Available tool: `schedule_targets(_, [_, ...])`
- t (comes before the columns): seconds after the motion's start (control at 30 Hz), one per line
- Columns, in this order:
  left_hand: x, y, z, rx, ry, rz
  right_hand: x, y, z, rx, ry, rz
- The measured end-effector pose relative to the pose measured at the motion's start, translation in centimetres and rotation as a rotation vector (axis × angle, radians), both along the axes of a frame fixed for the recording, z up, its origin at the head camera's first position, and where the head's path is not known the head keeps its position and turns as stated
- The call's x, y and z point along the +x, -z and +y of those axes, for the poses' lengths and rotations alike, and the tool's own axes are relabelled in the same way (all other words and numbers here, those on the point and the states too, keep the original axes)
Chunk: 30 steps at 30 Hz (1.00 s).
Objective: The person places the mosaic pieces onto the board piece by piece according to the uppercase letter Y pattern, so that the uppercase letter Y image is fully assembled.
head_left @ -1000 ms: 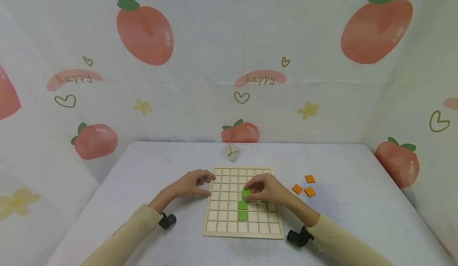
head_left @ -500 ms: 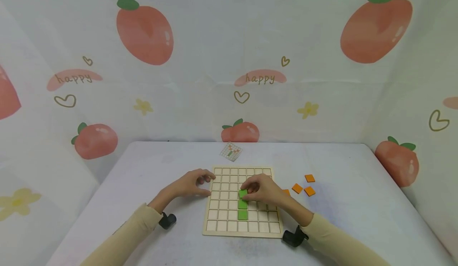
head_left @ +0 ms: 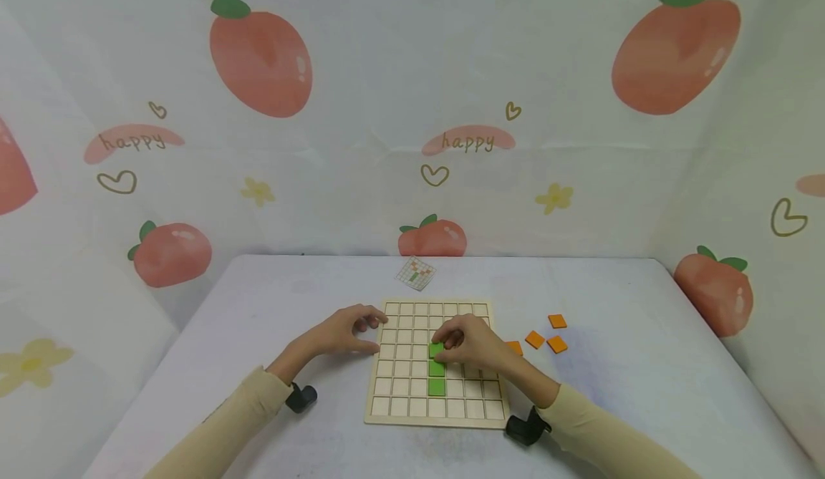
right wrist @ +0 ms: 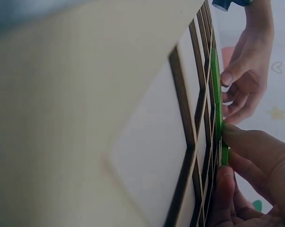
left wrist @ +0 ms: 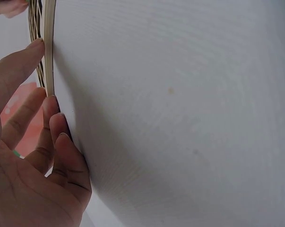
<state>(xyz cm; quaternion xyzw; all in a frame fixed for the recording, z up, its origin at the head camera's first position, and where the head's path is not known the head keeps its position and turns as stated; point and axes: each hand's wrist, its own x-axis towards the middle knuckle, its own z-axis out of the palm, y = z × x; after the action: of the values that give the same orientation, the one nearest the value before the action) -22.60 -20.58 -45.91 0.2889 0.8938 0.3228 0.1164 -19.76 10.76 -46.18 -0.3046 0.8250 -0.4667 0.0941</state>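
A square wooden grid board (head_left: 401, 370) lies on the table. On it, in one column, sit two green square tiles, a middle one (head_left: 436, 369) and a nearer one (head_left: 437, 387). My right hand (head_left: 475, 339) pinches a third green tile (head_left: 436, 351) at the far end of that column, partly hidden by the thumb. Seen from the right wrist, thumb and finger meet at the green tile's edge (right wrist: 225, 153), close on the grid. My left hand (head_left: 344, 328) touches the board's left edge with spread thumb and fingertips; the left wrist view shows the fingers against the wooden rim (left wrist: 49, 56).
Right of the board lie several orange square tiles (head_left: 557, 344), one partly behind the right hand. A small card with a coloured grid pattern (head_left: 416, 273) rests beyond the board, close to the table's far edge. A fruit-print cloth (head_left: 361, 178) hangs behind.
My right hand has moved slightly left and lowered the green tile into line with the other two. An orange tile beside the board has come into view. The left hand stays put.
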Motion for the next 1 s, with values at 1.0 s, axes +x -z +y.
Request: schedule_targets(1.0, [0.1, -0.1, 0.0, 0.007, 0.005, 0.004, -0.5, -0.6, 4.8, -0.073, -0.048, -0.033])
